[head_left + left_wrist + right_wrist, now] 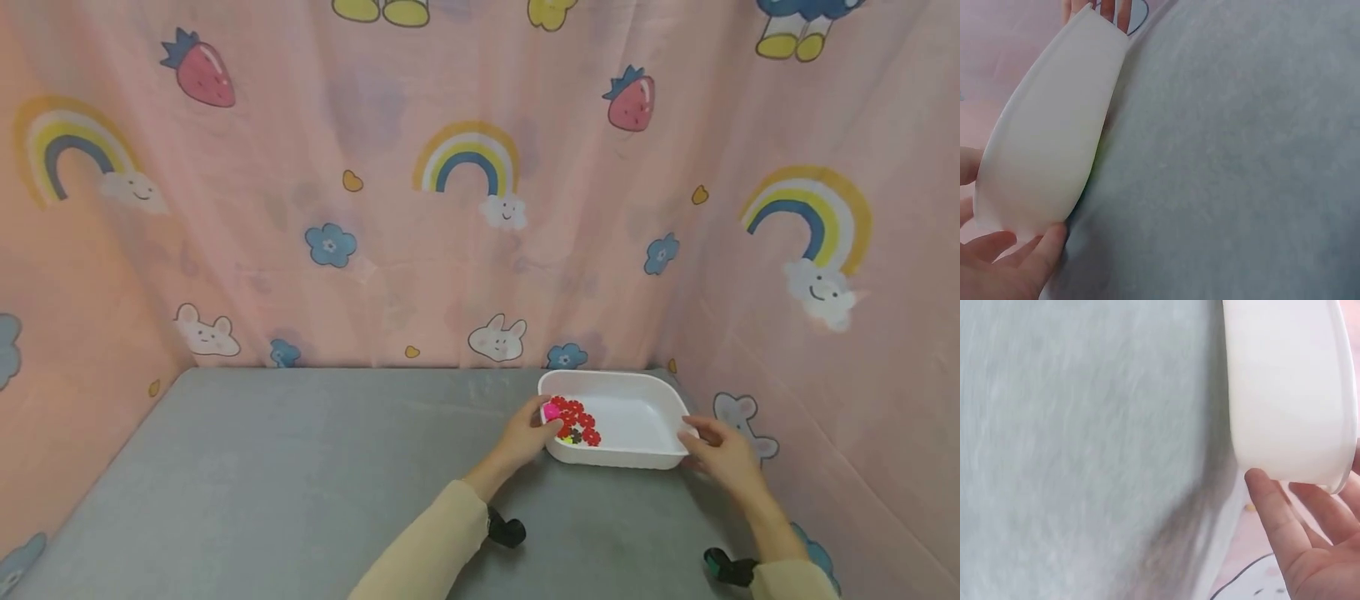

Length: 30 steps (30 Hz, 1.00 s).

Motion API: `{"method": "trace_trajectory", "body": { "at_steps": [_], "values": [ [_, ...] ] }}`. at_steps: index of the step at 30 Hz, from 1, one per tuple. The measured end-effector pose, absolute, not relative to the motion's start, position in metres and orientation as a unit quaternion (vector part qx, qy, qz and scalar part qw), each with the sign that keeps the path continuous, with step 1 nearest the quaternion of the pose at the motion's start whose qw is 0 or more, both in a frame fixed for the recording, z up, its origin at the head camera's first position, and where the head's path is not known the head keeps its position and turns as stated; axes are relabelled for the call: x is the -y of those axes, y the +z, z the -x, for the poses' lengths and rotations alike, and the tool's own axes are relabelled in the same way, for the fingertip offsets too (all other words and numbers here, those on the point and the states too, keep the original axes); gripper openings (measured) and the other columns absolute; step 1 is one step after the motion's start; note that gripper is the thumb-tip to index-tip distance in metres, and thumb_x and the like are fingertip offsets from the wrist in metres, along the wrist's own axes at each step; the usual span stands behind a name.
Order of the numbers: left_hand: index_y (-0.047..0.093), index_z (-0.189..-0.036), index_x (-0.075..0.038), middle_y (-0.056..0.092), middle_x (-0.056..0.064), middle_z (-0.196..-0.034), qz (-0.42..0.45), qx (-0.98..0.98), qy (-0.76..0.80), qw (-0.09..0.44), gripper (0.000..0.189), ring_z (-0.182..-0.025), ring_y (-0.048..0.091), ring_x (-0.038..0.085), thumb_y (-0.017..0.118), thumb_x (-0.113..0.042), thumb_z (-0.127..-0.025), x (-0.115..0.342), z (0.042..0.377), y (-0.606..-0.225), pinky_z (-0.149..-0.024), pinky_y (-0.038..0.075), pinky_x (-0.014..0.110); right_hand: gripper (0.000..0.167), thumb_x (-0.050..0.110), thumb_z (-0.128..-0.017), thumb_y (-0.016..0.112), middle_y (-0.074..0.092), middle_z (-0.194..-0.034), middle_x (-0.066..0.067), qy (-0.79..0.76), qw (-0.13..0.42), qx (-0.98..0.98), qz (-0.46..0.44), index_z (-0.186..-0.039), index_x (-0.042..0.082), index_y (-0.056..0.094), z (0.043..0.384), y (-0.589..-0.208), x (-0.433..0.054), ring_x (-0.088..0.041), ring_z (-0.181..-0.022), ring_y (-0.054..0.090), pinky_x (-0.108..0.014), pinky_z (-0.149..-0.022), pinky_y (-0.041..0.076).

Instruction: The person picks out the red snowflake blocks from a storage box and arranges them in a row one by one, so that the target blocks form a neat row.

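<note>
A white plastic tray (pixel 637 417) is at the right rear of the grey table. Small red flower-shaped pieces (pixel 573 414) lie bunched at its left end, with a bright pink piece (pixel 552 411), a dark piece (pixel 576 436) and a bit of yellow. My left hand (pixel 522 433) grips the tray's left end, thumb near the rim. At the opposite end, my right hand (pixel 726 458) holds the rim and side. The left wrist view shows the tray's outer wall (pixel 1047 119) between both hands. In the right wrist view, fingertips (pixel 1259 478) touch the tray's lower edge.
The grey table surface (pixel 300 475) stretches left and in front of the tray. A pink printed curtain (pixel 420 283) hangs along the back and both sides, close behind the tray. Black wrist devices (pixel 507 530) are strapped below both sleeves.
</note>
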<state>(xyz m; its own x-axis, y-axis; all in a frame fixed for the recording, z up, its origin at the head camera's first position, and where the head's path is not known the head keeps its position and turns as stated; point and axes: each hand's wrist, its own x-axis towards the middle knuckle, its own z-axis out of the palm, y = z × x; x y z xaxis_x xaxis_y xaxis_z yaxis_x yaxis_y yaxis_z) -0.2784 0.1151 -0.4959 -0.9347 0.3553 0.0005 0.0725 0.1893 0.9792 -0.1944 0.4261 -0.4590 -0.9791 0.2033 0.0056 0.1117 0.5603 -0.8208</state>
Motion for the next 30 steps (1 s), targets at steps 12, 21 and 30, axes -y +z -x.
{"method": "trace_trajectory", "body": {
  "at_steps": [12, 21, 30],
  "values": [
    [0.051, -0.148, -0.016, 0.048, 0.015, -0.152, -0.119, -0.766, 0.624, 0.096, 0.052, -0.131, 0.055, 0.038, 0.066, -0.019, -0.098, -0.073, 0.280, -0.484, -0.098, 0.053, 0.050, 0.061, 0.031, -0.103, 0.062, 0.044, -0.145, -0.039, 0.467, 0.069, 0.879, 0.064, -0.144, -0.010, 0.045, 0.194, -0.452, -0.386, -0.035, -0.110, 0.068, -0.032, -0.078, 0.061],
    [0.054, -0.146, -0.017, 0.047, 0.019, -0.151, -0.104, -0.778, 0.614, 0.084, 0.052, -0.127, 0.058, 0.037, 0.066, -0.019, -0.096, -0.035, 0.277, -0.468, -0.090, 0.058, 0.044, 0.058, 0.033, -0.102, 0.063, 0.048, -0.142, -0.038, 0.465, 0.074, 0.882, 0.036, -0.143, -0.007, 0.049, 0.198, -0.443, -0.355, -0.045, -0.115, 0.064, -0.036, -0.080, 0.061],
    [0.053, -0.146, -0.013, 0.044, 0.022, -0.153, -0.101, -0.775, 0.620, 0.074, 0.052, -0.133, 0.052, 0.042, 0.065, -0.016, -0.096, 0.006, 0.270, -0.459, -0.090, 0.058, 0.046, 0.052, 0.029, -0.102, 0.065, 0.052, -0.140, -0.034, 0.467, 0.068, 0.882, 0.002, -0.139, -0.005, 0.054, 0.200, -0.436, -0.325, -0.044, -0.113, 0.065, -0.038, -0.080, 0.061]
  ]
}}
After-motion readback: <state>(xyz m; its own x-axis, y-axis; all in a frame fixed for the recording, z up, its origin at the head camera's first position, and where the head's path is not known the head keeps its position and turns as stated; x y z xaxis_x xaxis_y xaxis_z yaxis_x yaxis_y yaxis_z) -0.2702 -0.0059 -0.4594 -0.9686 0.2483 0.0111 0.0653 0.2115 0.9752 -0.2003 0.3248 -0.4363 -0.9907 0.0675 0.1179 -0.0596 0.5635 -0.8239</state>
